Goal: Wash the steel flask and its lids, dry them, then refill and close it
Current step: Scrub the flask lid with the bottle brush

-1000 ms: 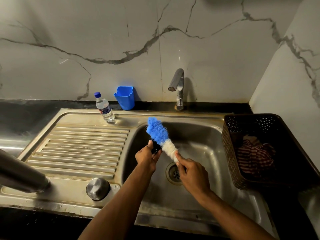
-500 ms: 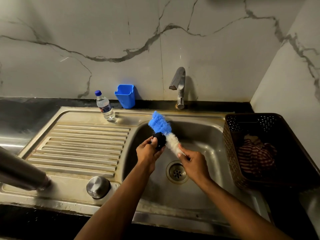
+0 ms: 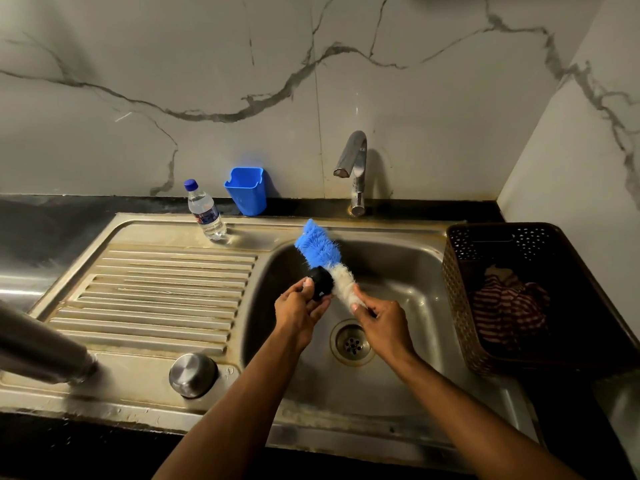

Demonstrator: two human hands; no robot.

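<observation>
Flask [image 3: 41,351] and steel lid [image 3: 192,375] wait on the drainboard while your left hand [image 3: 301,315] grips the black lid [image 3: 321,282], right hand [image 3: 382,323] clamped on the brush [image 3: 325,261]; rinsing, drying, refilling remain.

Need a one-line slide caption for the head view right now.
Left hand holds a black lid against the brush gripped by the right hand over the sink.
</observation>
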